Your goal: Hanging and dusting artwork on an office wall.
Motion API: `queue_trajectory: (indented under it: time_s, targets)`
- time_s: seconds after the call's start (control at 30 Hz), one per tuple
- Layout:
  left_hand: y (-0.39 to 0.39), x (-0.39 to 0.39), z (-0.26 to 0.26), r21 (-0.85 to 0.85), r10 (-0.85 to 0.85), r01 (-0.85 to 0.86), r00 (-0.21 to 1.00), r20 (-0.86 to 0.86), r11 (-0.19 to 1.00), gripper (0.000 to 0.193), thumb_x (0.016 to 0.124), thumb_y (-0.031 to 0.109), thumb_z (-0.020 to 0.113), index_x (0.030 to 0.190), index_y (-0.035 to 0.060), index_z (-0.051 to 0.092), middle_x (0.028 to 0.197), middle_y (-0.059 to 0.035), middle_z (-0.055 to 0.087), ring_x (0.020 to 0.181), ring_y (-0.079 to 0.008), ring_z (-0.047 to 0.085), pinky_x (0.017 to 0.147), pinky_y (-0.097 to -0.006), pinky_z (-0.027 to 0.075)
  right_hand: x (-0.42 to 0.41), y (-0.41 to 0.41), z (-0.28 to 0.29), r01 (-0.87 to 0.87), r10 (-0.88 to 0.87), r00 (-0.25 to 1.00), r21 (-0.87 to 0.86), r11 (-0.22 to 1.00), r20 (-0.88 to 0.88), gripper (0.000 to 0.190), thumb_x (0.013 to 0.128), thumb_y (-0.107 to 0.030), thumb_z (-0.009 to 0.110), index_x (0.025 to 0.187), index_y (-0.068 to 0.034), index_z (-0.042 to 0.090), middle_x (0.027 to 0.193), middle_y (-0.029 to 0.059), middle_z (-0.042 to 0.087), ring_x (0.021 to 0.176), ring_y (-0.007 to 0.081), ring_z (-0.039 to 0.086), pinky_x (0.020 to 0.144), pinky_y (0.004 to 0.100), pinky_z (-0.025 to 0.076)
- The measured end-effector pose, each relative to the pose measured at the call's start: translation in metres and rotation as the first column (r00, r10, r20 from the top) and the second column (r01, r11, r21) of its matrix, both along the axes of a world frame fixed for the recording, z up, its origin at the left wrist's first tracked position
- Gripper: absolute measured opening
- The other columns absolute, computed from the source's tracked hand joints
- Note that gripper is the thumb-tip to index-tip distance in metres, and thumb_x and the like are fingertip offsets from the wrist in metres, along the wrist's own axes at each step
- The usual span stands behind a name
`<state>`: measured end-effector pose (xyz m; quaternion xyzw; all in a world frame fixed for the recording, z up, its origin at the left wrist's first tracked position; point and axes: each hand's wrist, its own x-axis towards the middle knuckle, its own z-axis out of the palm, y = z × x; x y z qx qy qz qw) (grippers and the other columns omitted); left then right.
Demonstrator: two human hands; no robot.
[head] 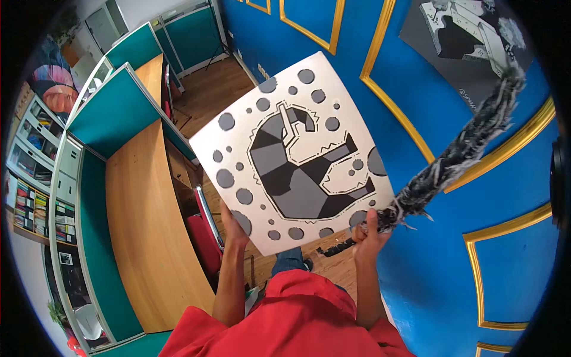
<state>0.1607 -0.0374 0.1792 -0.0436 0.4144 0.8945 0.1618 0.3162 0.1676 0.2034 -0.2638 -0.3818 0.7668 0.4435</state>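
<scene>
A pale picture panel (307, 187) is tilted in front of me. It bears a faceted black and grey figure outlined with dashes, with grey dots scattered around it. At its lower left edge my left hand (235, 230) grips the panel. My right hand (373, 238) is closed around a fluffy black and grey duster (455, 147) at the panel's lower right corner, the thumb pointing up. The duster's head reaches up and right towards the wall, and a dark handle end (337, 248) sticks out left of that hand. The fingers behind the panel are hidden.
To the right rises a blue wall (419, 276) with gold moulding (397, 120) and a dark picture (450, 71). On the left are a wooden desk (142, 223), green partitions (111, 107) and a red chair (204, 243). Shelves (33, 205) with binders stand beyond.
</scene>
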Motion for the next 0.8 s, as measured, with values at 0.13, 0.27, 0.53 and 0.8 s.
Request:
queue_trajectory:
  time_s: [0.13, 0.27, 0.53, 0.8]
  targets:
    - [-0.015, -0.03, 0.003, 0.215, 0.06, -0.026, 0.986, -0.155, 0.976, 0.05, 0.093, 0.043, 0.03, 0.126, 0.0074, 0.041, 0.118, -0.0057, 0.052, 0.103, -0.0213, 0.054, 0.09, -0.0351, 0.043, 0.016, 0.012, 0.02, -0.018, 0.023, 0.998, 0.071, 0.997, -0.06, 0.037, 0.083, -0.009, 0.063, 0.11, -0.01, 0.038, 0.061, 0.0006, 0.044, 0.04, 0.0074, 0.027, 0.037, 0.0263, 0.018]
    - [-0.032, -0.037, 0.011, 0.322, -0.164, 0.173, 0.985, -0.053, 0.931, 0.043, 0.091, 0.034, 0.037, 0.116, 0.0013, 0.051, 0.113, -0.0099, 0.057, 0.102, -0.0243, 0.056, 0.09, -0.0385, 0.043, 0.044, 0.034, 0.036, -0.098, 0.102, 0.995, 0.185, 0.978, -0.016, 0.027, 0.082, -0.007, 0.062, 0.101, -0.006, 0.043, 0.058, 0.0005, 0.044, 0.038, 0.006, 0.028, 0.036, 0.0236, 0.018]
    - [-0.061, -0.062, 0.01, -0.43, -0.636, 0.53, 0.758, -0.146, 0.731, 0.045, 0.09, 0.037, 0.043, 0.097, -0.0031, 0.061, 0.088, -0.0056, 0.063, 0.075, -0.0128, 0.059, 0.065, -0.0265, 0.047, 0.065, 0.044, 0.057, 0.026, -0.049, 0.994, 0.208, 0.978, 0.103, 0.019, 0.079, -0.009, 0.066, 0.085, -0.004, 0.049, 0.054, -0.0013, 0.043, 0.038, 0.0055, 0.032, 0.036, 0.0237, 0.02]
    - [-0.033, -0.143, -0.054, -0.634, -0.606, 0.255, 0.672, -0.427, 0.73, 0.045, 0.094, 0.036, 0.034, 0.092, -0.004, 0.055, 0.077, -0.0089, 0.055, 0.071, -0.0157, 0.052, 0.06, -0.0297, 0.043, 0.056, -0.002, 0.086, 0.472, -0.526, 0.845, 0.323, 0.82, 0.099, 0.017, 0.079, -0.011, 0.064, 0.088, -0.003, 0.052, 0.059, 0.0008, 0.049, 0.041, 0.006, 0.041, 0.036, 0.0213, 0.027]
